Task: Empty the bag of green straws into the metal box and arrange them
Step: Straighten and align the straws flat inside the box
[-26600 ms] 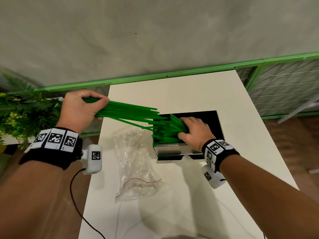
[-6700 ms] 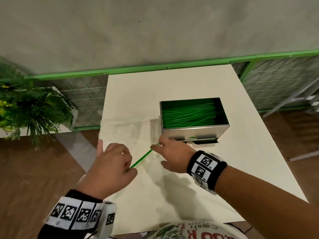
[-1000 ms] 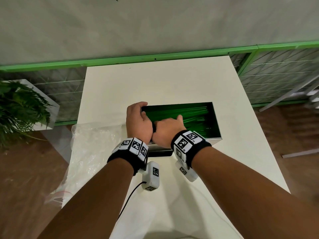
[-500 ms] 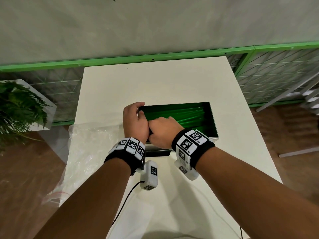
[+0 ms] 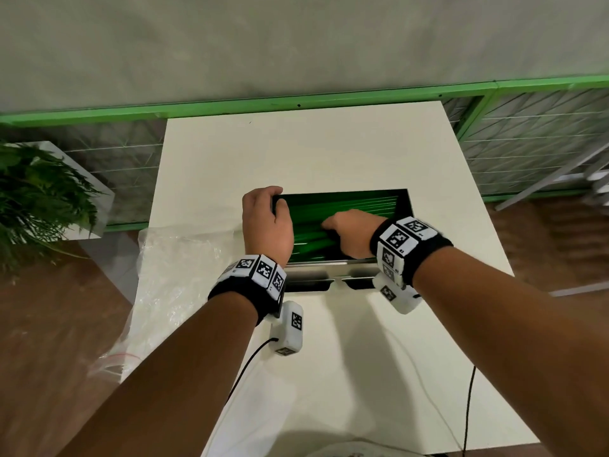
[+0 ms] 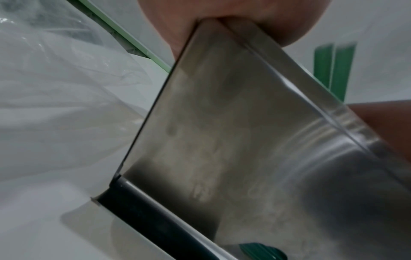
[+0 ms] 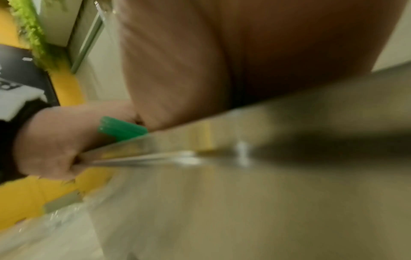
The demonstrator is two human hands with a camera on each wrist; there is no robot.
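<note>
The metal box (image 5: 329, 263) stands mid-table, filled with green straws (image 5: 346, 202) lying lengthwise. My left hand (image 5: 268, 219) grips the box's left rim, fingers hooked over the edge; the left wrist view shows it (image 6: 222, 14) pinching the steel wall (image 6: 233, 132). My right hand (image 5: 349, 230) is inside the box with fingers curled round a bunch of straws. Their ends (image 7: 120, 128) stick up above the rim beside my left hand (image 7: 51, 140), and they show again in the left wrist view (image 6: 333, 70). The right wrist view is blurred.
The empty clear plastic bag (image 5: 178, 275) lies crumpled on the white table (image 5: 329, 143), hanging over its left edge. A potted plant (image 5: 39, 199) stands off to the left. A green-framed fence (image 5: 296, 103) runs behind the table. A black cable (image 5: 247, 367) trails near the front.
My right hand has slid to the right inside the box, away from my left hand. The left hand has kept its grip on the left rim.
</note>
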